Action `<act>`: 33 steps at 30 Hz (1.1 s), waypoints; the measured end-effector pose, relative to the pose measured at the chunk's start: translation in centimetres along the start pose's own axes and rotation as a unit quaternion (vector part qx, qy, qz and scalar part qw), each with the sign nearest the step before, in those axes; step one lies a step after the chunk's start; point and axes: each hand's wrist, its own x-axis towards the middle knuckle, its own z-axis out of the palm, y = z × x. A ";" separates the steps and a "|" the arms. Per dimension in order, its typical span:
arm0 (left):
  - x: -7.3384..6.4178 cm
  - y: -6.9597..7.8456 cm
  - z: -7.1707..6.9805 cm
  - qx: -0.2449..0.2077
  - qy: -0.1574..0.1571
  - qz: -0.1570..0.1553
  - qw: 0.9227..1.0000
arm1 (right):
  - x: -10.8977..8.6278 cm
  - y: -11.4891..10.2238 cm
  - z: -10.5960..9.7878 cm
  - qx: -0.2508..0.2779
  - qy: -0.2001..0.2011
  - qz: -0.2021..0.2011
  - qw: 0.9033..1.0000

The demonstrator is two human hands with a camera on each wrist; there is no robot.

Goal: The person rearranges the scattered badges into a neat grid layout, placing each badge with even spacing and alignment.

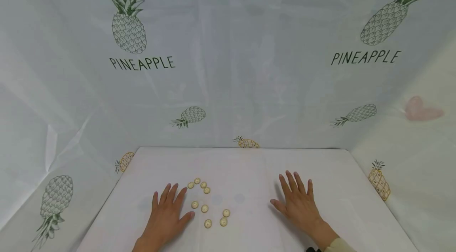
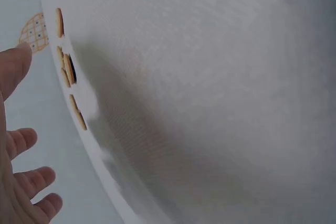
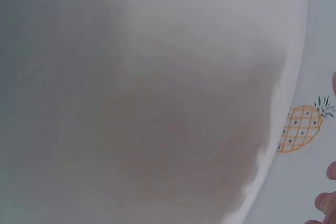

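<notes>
My left hand (image 1: 167, 216) is spread palm down over the left part of the white table, its fingers straight and nothing in it. Just right of it lie several small round cream-coloured discs, among them a disc (image 1: 194, 204) near the thumb and a farther disc (image 1: 197, 180) beyond the fingertips. In the left wrist view the discs (image 2: 59, 22) appear edge-on, flat on the tabletop. Over on the right side, my right hand (image 1: 299, 208) is also spread palm down and holds nothing. A shadow falls on the table beneath each hand.
The white table (image 1: 249, 172) ends at a straight back edge. Behind it and at both sides hangs a pale sheet (image 1: 221, 65) printed with pineapples. Nearest the table's middle are two discs close together, the upper disc (image 1: 226, 213) slightly right of the other.
</notes>
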 end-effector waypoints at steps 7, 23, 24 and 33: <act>1.2 0.7 0.4 -0.001 -0.011 0.000 1.000 | 1.2 -1.9 0.7 -0.004 0.018 -0.017 1.000; 2.4 1.0 1.7 -0.045 -0.060 0.009 0.997 | 2.8 -5.8 1.3 -0.025 0.035 -0.100 0.994; 2.3 1.0 1.8 -0.043 -0.059 0.010 0.997 | 2.8 -5.9 1.3 -0.024 0.033 -0.103 0.994; 2.6 0.9 1.9 -0.041 -0.056 -0.001 0.998 | 3.2 -8.0 1.8 -0.009 0.037 -0.172 0.984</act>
